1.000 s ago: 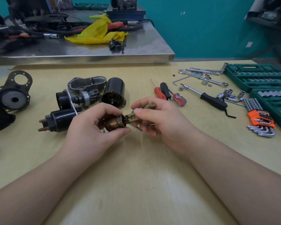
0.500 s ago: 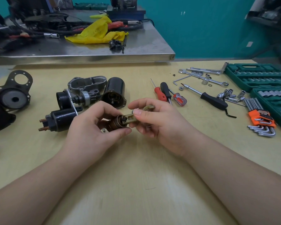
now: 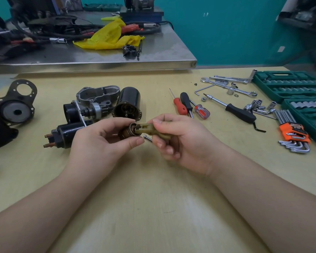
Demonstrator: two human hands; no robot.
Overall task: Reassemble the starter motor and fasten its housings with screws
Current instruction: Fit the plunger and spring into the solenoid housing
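Now mating lever [image 3: 150, 129] into plunger [image 3: 129, 133] just in front of the black motor can [image 3: 127, 105]: left hand [image 3: 100, 143] gripping plunger, right hand [image 3: 179, 141] pinching lever, keeping both axes aligned, easing gently.

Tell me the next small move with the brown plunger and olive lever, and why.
Probably push the olive plastic fork lever a little further into the brown metal cylindrical plunger. The left hand grips the plunger, the right hand pinches the lever, and the lever's tip sits just at the plunger's open end.
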